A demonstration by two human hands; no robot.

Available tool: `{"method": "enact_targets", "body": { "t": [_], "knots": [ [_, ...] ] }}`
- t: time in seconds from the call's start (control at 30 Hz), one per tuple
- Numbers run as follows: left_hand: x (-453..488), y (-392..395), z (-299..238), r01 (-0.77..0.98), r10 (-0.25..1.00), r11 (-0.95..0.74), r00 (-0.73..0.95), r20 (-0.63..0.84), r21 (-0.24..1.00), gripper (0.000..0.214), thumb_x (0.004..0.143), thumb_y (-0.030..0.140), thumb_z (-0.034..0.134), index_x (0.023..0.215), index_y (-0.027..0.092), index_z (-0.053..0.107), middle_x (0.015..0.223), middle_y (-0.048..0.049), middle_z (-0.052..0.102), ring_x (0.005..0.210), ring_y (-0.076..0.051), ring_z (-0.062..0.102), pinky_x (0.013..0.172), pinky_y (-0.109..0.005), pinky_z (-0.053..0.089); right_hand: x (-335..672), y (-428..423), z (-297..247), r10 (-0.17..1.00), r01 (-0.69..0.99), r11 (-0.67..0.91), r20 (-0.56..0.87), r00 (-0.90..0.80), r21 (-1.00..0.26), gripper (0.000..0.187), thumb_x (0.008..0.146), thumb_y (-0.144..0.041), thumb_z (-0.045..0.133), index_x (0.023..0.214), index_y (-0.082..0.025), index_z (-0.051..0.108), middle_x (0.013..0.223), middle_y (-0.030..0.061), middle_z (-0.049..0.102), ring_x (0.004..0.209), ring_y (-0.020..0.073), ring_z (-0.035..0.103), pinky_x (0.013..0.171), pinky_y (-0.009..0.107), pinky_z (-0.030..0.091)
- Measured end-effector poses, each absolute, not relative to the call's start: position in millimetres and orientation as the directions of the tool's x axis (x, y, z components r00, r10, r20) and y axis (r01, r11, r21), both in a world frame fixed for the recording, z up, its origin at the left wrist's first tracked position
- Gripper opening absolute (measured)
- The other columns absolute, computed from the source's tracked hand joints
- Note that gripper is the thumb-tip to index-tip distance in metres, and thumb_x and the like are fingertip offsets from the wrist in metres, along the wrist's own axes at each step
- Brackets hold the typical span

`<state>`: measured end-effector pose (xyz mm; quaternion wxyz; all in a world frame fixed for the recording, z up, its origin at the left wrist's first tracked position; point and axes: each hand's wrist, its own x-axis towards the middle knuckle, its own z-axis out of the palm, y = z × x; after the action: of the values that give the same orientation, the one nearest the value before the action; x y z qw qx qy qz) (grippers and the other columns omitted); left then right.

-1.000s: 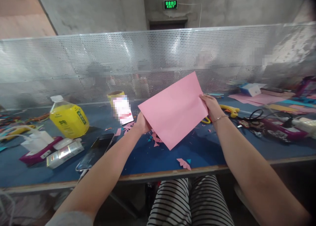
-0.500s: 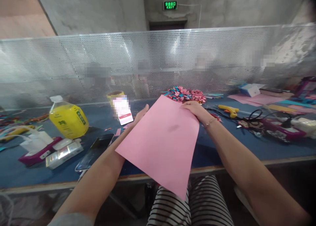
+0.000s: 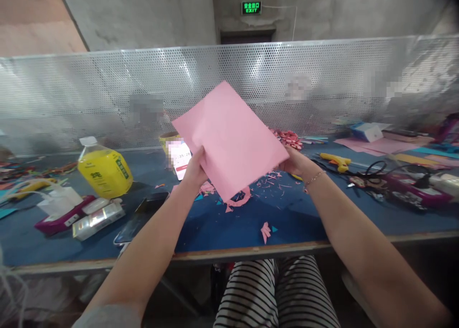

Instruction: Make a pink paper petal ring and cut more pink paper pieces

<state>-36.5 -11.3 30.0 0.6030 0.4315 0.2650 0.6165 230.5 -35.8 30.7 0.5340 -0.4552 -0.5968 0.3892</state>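
I hold a pink sheet of paper [image 3: 229, 136] up in the air over the blue table [image 3: 215, 227], tilted with one corner pointing up. My left hand [image 3: 195, 170] grips its lower left edge, thumb on the front. My right hand [image 3: 296, 160] grips the right corner from behind, fingers mostly hidden by the sheet. Pink and teal paper scraps [image 3: 247, 196] lie on the table under the sheet.
A yellow bottle [image 3: 103, 168], a tissue pack [image 3: 60, 213], a foil packet [image 3: 98, 218] and a phone [image 3: 138, 218] lie at the left. A paper flower cluster [image 3: 289, 137], yellow glue gun [image 3: 335, 160], cables and coloured sheets sit at the right. A perforated metal screen [image 3: 107, 93] backs the table.
The sheet went from raised, down flat toward my lap, then back up and turned so a corner now points upward. Both hands kept their grip and shifted along its edges.
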Motion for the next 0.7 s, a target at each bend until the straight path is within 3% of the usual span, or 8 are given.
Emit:
{"method": "enact_targets", "body": {
  "t": [0.07, 0.13, 0.2, 0.33, 0.4, 0.5, 0.7],
  "knots": [
    [-36, -7, 29, -0.523, 0.974, -0.167, 0.044, 0.223, 0.836, 0.035, 0.081, 0.03, 0.045, 0.112, 0.015, 0.053, 0.111, -0.0088, 0.061, 0.118, -0.025, 0.044, 0.095, -0.035, 0.042, 222, -46, 31, 0.933, 0.229, 0.175, 0.088, -0.348, -0.958, 0.033, 0.049, -0.033, 0.074, 0.074, -0.014, 0.065, 0.063, 0.0023, 0.061, 0.046, 0.0106, 0.052, 0.045, 0.025, 0.044],
    [-36, -5, 28, -0.526, 0.977, -0.174, 0.016, 0.214, 0.833, 0.034, 0.082, 0.03, 0.043, 0.111, 0.014, 0.053, 0.112, -0.0084, 0.061, 0.119, -0.024, 0.043, 0.096, -0.034, 0.041, 211, -57, 32, 0.617, 0.426, 0.144, -0.256, -0.744, -0.893, 0.042, 0.051, -0.032, 0.074, 0.088, -0.015, 0.064, 0.077, 0.002, 0.061, 0.051, 0.0078, 0.053, 0.049, 0.022, 0.045],
    [-34, -4, 27, -0.569, 0.978, -0.165, 0.009, 0.206, 0.806, 0.031, 0.083, 0.029, 0.043, 0.107, 0.014, 0.054, 0.11, -0.0081, 0.062, 0.119, -0.024, 0.043, 0.097, -0.034, 0.04, 197, -66, 33, 0.351, 0.523, 0.259, -0.425, -0.834, -0.812, 0.051, 0.05, -0.032, 0.075, 0.096, -0.016, 0.06, 0.087, 0.0009, 0.057, 0.052, 0.0049, 0.052, 0.047, 0.018, 0.042],
    [-33, -5, 27, -0.681, 0.979, -0.14, 0.015, 0.205, 0.719, 0.024, 0.08, 0.027, 0.047, 0.1, 0.016, 0.057, 0.102, -0.0064, 0.066, 0.119, -0.025, 0.043, 0.098, -0.036, 0.039, 170, -80, 27, 0.171, 0.491, 0.533, -0.481, -0.86, -0.689, 0.049, 0.052, -0.032, 0.075, 0.096, -0.017, 0.058, 0.083, -0.0032, 0.051, 0.051, 0.0023, 0.047, 0.045, 0.015, 0.036],
    [-33, -6, 28, -0.698, 0.979, -0.131, 0.019, 0.201, 0.704, 0.023, 0.08, 0.026, 0.047, 0.099, 0.017, 0.058, 0.1, -0.0058, 0.066, 0.119, -0.026, 0.042, 0.098, -0.037, 0.039, 161, -86, 23, 0.156, 0.475, 0.599, -0.488, -0.859, -0.645, 0.04, 0.056, -0.033, 0.072, 0.09, -0.016, 0.058, 0.074, -0.0048, 0.049, 0.049, 0.0029, 0.047, 0.046, 0.016, 0.035],
    [-33, -8, 29, -0.7, 0.981, -0.127, 0.016, 0.193, 0.703, 0.024, 0.081, 0.026, 0.047, 0.1, 0.016, 0.058, 0.1, -0.0059, 0.066, 0.119, -0.025, 0.042, 0.099, -0.037, 0.039, 156, -91, 20, 0.223, 0.538, 0.588, -0.518, -0.826, -0.604, 0.022, 0.066, -0.03, 0.063, 0.082, -0.015, 0.057, 0.068, -0.0052, 0.049, 0.046, 0.0034, 0.048, 0.045, 0.016, 0.036],
    [-32, -10, 29, -0.68, 0.988, -0.127, -0.018, 0.156, 0.723, 0.025, 0.08, 0.025, 0.047, 0.1, 0.014, 0.058, 0.096, -0.0069, 0.067, 0.114, -0.024, 0.048, 0.097, -0.037, 0.04, 182, -72, 25, 0.475, 0.698, 0.462, -0.513, -0.715, -0.546, 0.01, 0.064, -0.019, 0.058, 0.072, -0.014, 0.056, 0.062, -0.004, 0.053, 0.047, 0.0042, 0.05, 0.046, 0.016, 0.038]
  ]
}}
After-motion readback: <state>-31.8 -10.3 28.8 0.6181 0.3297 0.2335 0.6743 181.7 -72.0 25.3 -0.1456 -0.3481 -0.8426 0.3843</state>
